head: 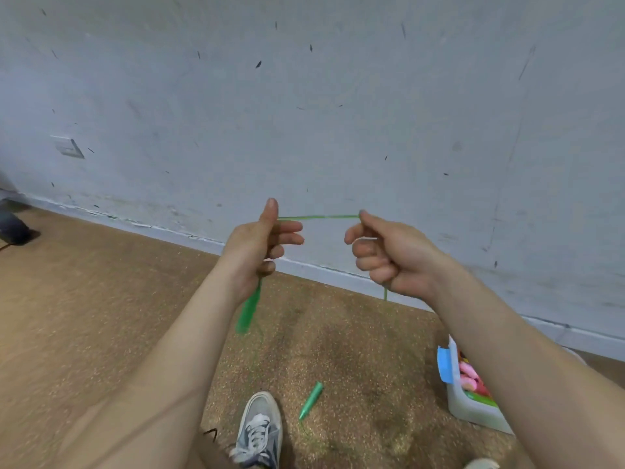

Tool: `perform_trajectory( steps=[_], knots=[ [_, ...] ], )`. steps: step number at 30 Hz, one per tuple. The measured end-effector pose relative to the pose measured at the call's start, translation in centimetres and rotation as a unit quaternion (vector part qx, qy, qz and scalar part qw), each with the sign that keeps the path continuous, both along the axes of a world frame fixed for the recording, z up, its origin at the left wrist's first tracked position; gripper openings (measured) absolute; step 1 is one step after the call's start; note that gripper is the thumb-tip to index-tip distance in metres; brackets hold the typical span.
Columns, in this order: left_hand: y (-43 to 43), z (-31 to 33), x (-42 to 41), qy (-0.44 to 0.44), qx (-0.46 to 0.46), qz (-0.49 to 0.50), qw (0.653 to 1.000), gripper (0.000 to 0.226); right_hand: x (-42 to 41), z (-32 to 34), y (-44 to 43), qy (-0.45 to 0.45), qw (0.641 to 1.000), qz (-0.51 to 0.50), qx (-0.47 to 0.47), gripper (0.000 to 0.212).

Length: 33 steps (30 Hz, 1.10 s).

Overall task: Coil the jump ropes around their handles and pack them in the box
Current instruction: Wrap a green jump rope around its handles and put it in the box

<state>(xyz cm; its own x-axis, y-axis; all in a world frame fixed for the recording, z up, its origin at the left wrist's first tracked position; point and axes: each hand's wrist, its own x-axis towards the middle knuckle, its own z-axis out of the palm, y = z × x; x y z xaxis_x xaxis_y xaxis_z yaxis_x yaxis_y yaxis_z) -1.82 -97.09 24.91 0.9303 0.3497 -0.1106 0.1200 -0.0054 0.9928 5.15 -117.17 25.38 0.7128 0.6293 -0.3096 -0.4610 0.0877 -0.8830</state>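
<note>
My left hand [262, 247] grips one green handle [248, 311] of a jump rope, which hangs blurred below the fist. A thin green cord [318, 217] runs taut from my left thumb across to my right hand [385, 253], which pinches it between thumb and fingers. More cord drops below my right hand toward the floor. The second green handle [311, 401] lies on the floor near my shoe. A clear plastic box [473, 406] with a blue latch stands at the lower right, partly hidden by my right forearm, with pink and green ropes inside.
A scuffed pale wall [304, 96] rises ahead, meeting the brown speckled floor [101, 282] at a baseboard. My grey sneaker [258, 431] is at the bottom centre. A dark object [13, 225] sits at the far left by the wall.
</note>
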Motion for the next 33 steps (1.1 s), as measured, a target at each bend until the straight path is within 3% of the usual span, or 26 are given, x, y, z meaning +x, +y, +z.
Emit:
perform_trajectory(
  steps=[2,4,5,7,8,9,10,11,12,13,14,16,18,22,25,27,29,30,32,33],
  knots=[
    [-1.6,-1.6,-0.3,-0.032,-0.113,-0.124,0.985,0.070,0.2,2.7,1.0,0.068,0.989,-0.021,0.129,0.040],
    [-4.0,-3.1,-1.2,0.007,-0.122,-0.296,0.947,0.070,0.9,5.4,2.5,0.092,0.972,-0.040,0.213,0.042],
    [-5.1,-3.8,-1.9,0.048,-0.073,-0.387,0.918,0.061,1.3,6.9,3.2,0.103,0.963,-0.061,0.242,0.043],
    [-6.5,-5.2,-2.9,0.128,0.148,-0.516,0.834,0.033,2.8,9.3,3.9,0.122,0.939,-0.138,0.289,0.043],
    [-6.4,-5.6,-3.1,0.153,0.237,-0.525,0.803,0.026,3.8,10.0,3.8,0.132,0.923,-0.191,0.307,0.040],
    [-6.3,-5.5,-3.2,0.171,0.275,-0.506,0.799,0.028,4.8,10.2,3.3,0.134,0.911,-0.241,0.306,0.036],
    [-6.0,-5.0,-3.1,0.169,0.254,-0.472,0.827,0.033,5.5,9.8,2.7,0.113,0.918,-0.275,0.263,0.033],
    [-5.7,-4.2,-2.9,0.148,0.178,-0.420,0.878,0.036,5.6,8.8,2.0,0.068,0.945,-0.275,0.163,0.037],
    [-5.3,-3.3,-2.5,0.112,0.070,-0.350,0.927,0.037,5.2,7.4,1.3,0.007,0.973,-0.229,0.016,0.048],
    [-5.0,-2.2,-2.1,0.074,-0.051,-0.273,0.958,0.036,4.5,5.6,0.6,-0.045,0.979,-0.161,-0.120,0.060],
    [-4.7,-1.4,-1.5,0.038,-0.160,-0.207,0.964,0.035,3.4,3.5,0.0,-0.071,0.973,-0.093,-0.197,0.071],
    [-4.2,-0.3,-0.4,-0.015,-0.267,-0.132,0.954,0.033,0.0,-0.1,-0.7,-0.062,0.983,0.041,-0.170,0.077],
    [-4.0,0.1,0.4,-0.026,-0.297,-0.096,0.950,0.033,-3.4,-3.4,-0.8,-0.036,0.988,0.128,-0.072,0.064],
    [-3.7,0.4,1.2,-0.036,-0.331,-0.078,0.940,0.034,-5.8,-8.2,0.0,-0.086,0.990,0.104,-0.043,0.046],
    [-2.6,0.6,1.3,-0.053,-0.365,-0.061,0.928,0.035,-5.9,-9.5,-0.5,-0.027,0.992,0.122,0.014,0.051],
    [-1.7,1.0,1.2,-0.064,-0.391,-0.059,0.916,0.035,-6.1,-10.1,-0.8,0.001,0.995,0.096,-0.001,0.044],
    [-1.5,1.3,0.8,-0.066,-0.398,-0.073,0.912,0.036,-6.0,-10.5,0.0,-0.081,0.991,0.061,-0.091,0.031],
    [-1.7,1.4,0.6,-0.060,-0.397,-0.085,0.912,0.036,-6.1,-10.3,1.0,-0.131,0.982,0.071,-0.115,0.039],
    [-2.1,1.3,0.4,-0.052,-0.393,-0.103,0.912,0.035,-6.4,-9.8,3.5,-0.190,0.968,0.124,-0.105,0.046],
    [-2.2,1.2,0.3,-0.052,-0.393,-0.103,0.912,0.035,-6.8,-9.5,4.6,-0.205,0.962,0.148,-0.108,0.036]
  ],
)
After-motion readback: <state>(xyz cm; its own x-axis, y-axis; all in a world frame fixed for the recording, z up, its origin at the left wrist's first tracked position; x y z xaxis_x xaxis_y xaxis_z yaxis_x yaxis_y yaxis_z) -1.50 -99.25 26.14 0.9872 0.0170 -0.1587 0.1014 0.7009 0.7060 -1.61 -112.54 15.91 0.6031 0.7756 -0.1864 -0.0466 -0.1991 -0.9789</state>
